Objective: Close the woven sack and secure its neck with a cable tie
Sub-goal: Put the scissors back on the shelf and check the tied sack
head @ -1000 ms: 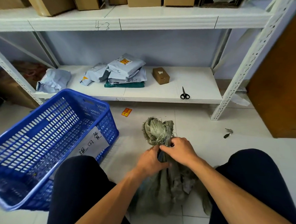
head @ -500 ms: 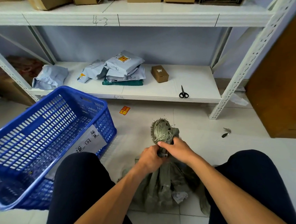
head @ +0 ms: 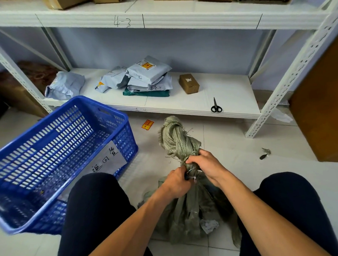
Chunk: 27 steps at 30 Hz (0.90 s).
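Head view shows fingers (head: 193, 159) of the right hand (head: 208, 166) clenched round the woven sack (head: 185, 209) neck on the floor (head: 234, 150), left hand (head: 177, 183) pinching a pale cable tie (head: 194, 177); loosened grip could let the twisted neck unwind.

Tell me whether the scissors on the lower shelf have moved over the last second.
No. The scissors lie at the same spot near the shelf's front edge.
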Available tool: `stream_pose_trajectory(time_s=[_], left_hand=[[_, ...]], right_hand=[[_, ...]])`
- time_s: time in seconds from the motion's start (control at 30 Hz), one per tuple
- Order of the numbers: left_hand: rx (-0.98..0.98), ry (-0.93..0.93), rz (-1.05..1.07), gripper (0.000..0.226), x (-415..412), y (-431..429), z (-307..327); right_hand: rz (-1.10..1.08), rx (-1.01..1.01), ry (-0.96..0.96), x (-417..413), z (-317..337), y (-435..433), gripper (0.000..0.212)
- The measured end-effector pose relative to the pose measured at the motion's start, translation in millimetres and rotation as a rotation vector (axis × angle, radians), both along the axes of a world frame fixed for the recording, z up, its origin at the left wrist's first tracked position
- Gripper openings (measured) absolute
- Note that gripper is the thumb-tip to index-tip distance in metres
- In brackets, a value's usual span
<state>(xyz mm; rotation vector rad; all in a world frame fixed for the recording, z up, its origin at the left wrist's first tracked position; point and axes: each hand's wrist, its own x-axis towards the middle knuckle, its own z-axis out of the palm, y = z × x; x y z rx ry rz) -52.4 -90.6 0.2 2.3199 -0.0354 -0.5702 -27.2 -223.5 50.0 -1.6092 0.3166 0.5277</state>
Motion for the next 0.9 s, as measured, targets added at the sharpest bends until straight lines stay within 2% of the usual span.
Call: stream_pose_trajectory(time_s=[0.07, 0.17, 0.3, 0.37, 0.47, 0.57, 0.73, 0.9], left_hand=[[-0.018, -0.016, 0.024, 0.034, 2.3, 1.0, 2.0], [-0.059, -0.049, 0.071, 0.033, 7.2, 4.2, 9.5], [-0.122, -0.124, 0.127, 0.035, 11.7, 11.2, 28.1], [-0.143, -0.154, 0.164, 0.028, 13.8, 17.9, 41.5], [-0.142, -0.214, 0.217, 0.017, 21.6, 32.9, 62.5], [-0.114, -0.253, 0.286, 0.017, 29.1, 51.3, 86.0], [-0.060, -0.318, 0.350, 0.024, 37.1, 86.2, 131.8], [-0.083, -0.428, 0.438, 0.028, 43.9, 119.3, 182.2]], right_hand=[[0.011, -0.025, -0.023, 1.1, 5.2, 1.5, 0.016], [0.051, -0.138, -0.097, 6.2, 8.6, 3.6, 0.026], [0.138, -0.461, -0.302, 6.6, 11.9, 6.8, 0.058], [0.122, -0.579, -0.386, 2.3, 15.9, 9.7, 0.073], [0.162, -0.689, -0.518, -4.2, 23.9, 15.8, 0.060], [0.291, -0.716, -0.629, -6.6, 32.6, 23.9, 0.042], [0.375, -0.794, -0.822, 4.0, 65.8, 53.2, 0.051], [0.363, -0.792, -1.029, 31.8, 116.2, 96.5, 0.033]])
